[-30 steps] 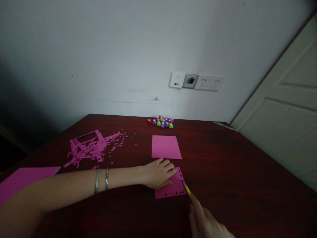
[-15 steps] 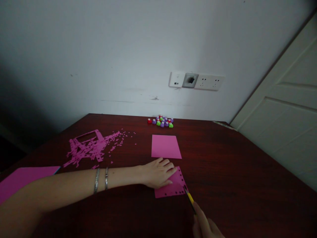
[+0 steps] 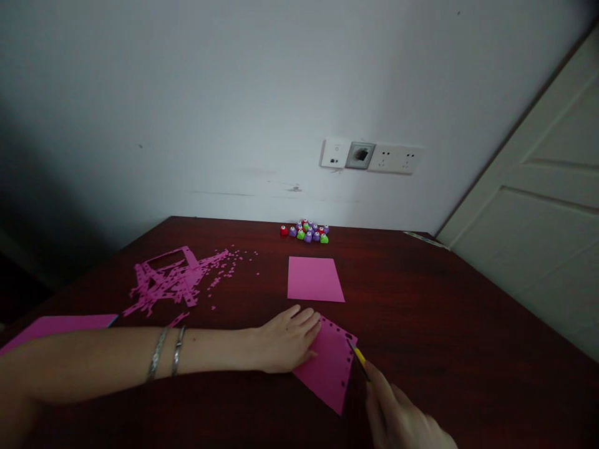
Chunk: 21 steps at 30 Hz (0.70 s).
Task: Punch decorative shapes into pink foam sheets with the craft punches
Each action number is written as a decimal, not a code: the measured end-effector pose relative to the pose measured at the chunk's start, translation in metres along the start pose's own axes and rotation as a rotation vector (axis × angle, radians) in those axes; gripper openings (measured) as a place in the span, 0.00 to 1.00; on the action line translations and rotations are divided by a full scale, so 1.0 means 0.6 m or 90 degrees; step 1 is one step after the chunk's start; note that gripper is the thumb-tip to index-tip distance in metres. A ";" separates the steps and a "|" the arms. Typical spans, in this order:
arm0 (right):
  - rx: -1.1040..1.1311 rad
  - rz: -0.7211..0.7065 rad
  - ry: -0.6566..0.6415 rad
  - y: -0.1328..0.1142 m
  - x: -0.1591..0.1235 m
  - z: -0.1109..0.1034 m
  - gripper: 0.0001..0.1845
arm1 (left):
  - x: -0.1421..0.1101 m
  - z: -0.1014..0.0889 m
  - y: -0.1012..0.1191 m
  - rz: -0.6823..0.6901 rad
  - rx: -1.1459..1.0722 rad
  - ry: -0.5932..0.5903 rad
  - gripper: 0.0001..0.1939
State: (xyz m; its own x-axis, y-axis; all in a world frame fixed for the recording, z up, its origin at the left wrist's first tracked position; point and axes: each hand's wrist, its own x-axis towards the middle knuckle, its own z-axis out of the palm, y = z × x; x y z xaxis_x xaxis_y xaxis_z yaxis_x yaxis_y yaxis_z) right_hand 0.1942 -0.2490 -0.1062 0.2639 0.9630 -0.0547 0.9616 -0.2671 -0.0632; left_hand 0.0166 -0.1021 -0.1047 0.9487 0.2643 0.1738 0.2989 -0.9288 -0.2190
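My left hand [image 3: 289,340] lies flat with fingers spread on a pink paper sheet [image 3: 326,362]. Small dark holes run along two of the sheet's edges, which meet at a corner on the right. In my right hand [image 3: 397,408] is a slim yellow and black craft knife [image 3: 359,357]. Its tip is at that holed corner; whether it presses into the paper I cannot tell. Just beyond my left hand rests a plain pink paper square [image 3: 314,279].
Pink paper scraps [image 3: 173,277] and tiny cut bits are heaped at the left of the dark wooden table [image 3: 421,299]. Another pink sheet [image 3: 70,323] lies partly under my left forearm. Several coloured beads [image 3: 309,232] cluster at the back, near the wall with sockets [image 3: 395,159].
The holed sheet has turned counterclockwise under my left hand, which has shifted slightly left. My right hand, with the craft knife, has moved a little up and away from me.
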 end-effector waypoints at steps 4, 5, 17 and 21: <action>-0.002 -0.031 -0.033 -0.012 0.023 -0.025 0.25 | -0.019 -0.011 0.004 0.028 0.022 0.041 0.23; -0.006 -0.034 -0.029 -0.016 0.026 -0.027 0.25 | -0.022 -0.015 0.004 0.037 0.021 0.051 0.22; -0.010 -0.058 0.063 -0.020 0.030 -0.003 0.25 | 0.028 0.004 0.012 0.003 -0.097 0.034 0.15; -0.012 -0.073 0.103 -0.015 0.030 0.008 0.24 | 0.043 0.013 0.011 0.009 -0.099 0.006 0.21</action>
State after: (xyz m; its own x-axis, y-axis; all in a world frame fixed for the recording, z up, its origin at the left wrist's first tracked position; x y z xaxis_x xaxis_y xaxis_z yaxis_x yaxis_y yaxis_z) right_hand 0.1900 -0.2295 -0.1116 0.1593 0.9808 0.1127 0.9870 -0.1555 -0.0415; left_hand 0.0438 -0.0994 -0.1092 0.9516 0.2485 0.1808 0.2644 -0.9619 -0.0696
